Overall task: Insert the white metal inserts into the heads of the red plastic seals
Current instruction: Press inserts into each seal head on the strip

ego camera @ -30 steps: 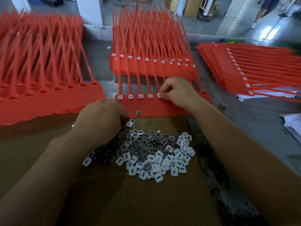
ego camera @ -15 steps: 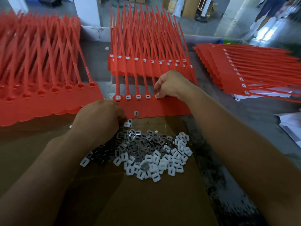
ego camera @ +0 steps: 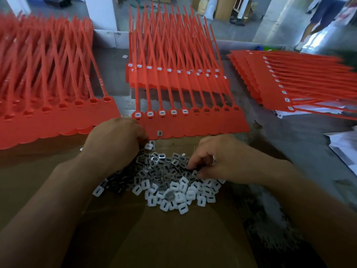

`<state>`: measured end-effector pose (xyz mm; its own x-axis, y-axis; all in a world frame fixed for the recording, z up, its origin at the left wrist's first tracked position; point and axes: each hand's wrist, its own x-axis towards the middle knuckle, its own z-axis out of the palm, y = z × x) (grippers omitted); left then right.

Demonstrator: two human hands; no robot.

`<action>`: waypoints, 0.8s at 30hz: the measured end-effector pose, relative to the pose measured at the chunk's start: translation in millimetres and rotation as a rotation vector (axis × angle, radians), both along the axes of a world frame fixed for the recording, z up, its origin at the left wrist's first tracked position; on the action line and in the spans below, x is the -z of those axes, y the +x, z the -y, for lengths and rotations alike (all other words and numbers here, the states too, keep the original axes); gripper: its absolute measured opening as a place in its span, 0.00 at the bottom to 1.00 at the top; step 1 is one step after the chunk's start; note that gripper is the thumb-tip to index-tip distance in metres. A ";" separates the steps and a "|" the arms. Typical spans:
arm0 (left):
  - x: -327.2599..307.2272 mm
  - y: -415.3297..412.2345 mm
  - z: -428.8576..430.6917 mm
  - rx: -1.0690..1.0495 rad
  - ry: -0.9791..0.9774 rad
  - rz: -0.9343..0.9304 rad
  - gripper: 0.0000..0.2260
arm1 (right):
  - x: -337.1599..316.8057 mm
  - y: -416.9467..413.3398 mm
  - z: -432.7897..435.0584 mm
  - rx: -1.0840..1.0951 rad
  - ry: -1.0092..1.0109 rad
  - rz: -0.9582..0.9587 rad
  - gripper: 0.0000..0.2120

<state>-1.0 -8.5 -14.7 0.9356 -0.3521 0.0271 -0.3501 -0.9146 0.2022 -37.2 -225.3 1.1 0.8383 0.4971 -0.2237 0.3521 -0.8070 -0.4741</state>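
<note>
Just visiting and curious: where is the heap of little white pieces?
In the head view, the pile of inserts lies centrally on the cardboard, between the left hand and right hand, nearer than the red seals.

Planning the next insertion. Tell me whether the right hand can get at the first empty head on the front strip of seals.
Probably yes. The right hand is at the insert pile, just below the front strip; the first empty head lies uncovered, and the left hand is off to the side.
</note>
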 end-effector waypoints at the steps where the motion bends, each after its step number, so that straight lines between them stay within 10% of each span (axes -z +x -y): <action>1: -0.3 -0.1 0.1 -0.002 0.001 -0.001 0.16 | 0.6 0.0 -0.4 0.008 -0.004 0.001 0.10; 24: 1.7 0.9 2.0 -0.015 -0.023 0.009 0.17 | 4.9 -7.7 -3.5 -0.234 -0.257 0.114 0.10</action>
